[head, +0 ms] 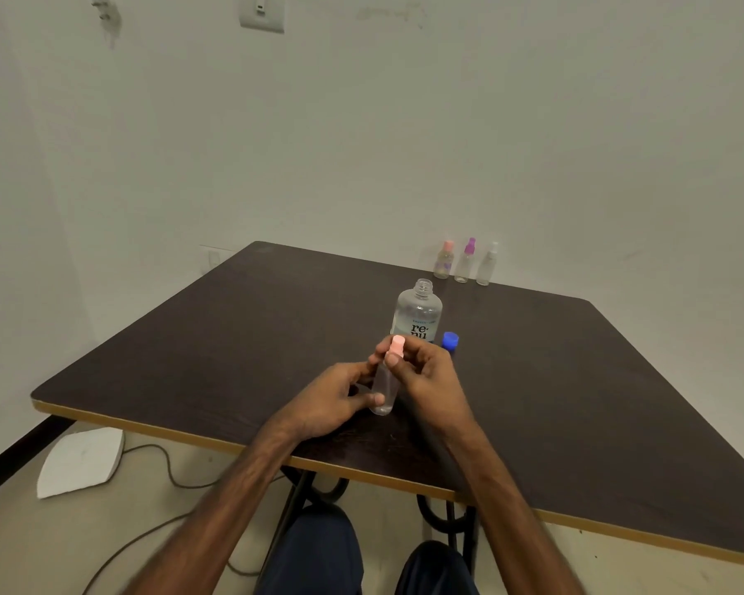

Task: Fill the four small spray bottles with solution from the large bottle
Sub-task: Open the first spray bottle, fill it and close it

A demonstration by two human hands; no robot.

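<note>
A small clear spray bottle (383, 388) with a pink spray top (397, 344) stands upright near the table's front. My left hand (336, 399) grips its body low down. My right hand (422, 373) pinches the pink top with thumb and fingers. Just behind stands the large clear bottle (417, 313), uncapped, its label partly hidden by my fingers. Its blue cap (450, 340) lies beside it on the right. Three more small spray bottles stand at the far edge: a pink-topped one (444, 260), a purple-topped one (465, 261) and a white-topped one (488, 264).
The dark table (198, 358) has a tan front edge and black metal legs beneath. A white board (82, 461) and a cable (164, 470) lie on the floor at the left. My knees show under the table's front edge.
</note>
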